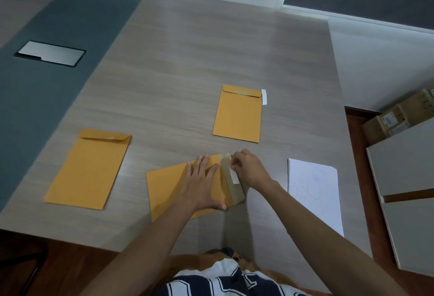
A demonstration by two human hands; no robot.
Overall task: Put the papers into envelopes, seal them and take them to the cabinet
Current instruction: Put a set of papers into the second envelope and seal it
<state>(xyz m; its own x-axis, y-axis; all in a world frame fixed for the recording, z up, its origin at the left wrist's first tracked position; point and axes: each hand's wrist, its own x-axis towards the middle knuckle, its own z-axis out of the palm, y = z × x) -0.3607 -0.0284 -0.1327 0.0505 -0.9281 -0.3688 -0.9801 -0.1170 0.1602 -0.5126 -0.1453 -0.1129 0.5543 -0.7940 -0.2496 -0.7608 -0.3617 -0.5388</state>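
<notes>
A yellow envelope lies sideways on the table in front of me, its flap open to the right. My left hand presses flat on the envelope's body, fingers spread. My right hand pinches the white strip on the flap's adhesive band. A second yellow envelope lies at the left with its flap folded down. A third envelope lies farther back, a white strip beside its top right corner. A stack of white papers with red scribbles rests at the right.
The grey wood-grain table has a dark strip with a metal cable hatch at the far left. A white cabinet stands at the right, cardboard boxes behind it. The table's near edge runs just below my forearms.
</notes>
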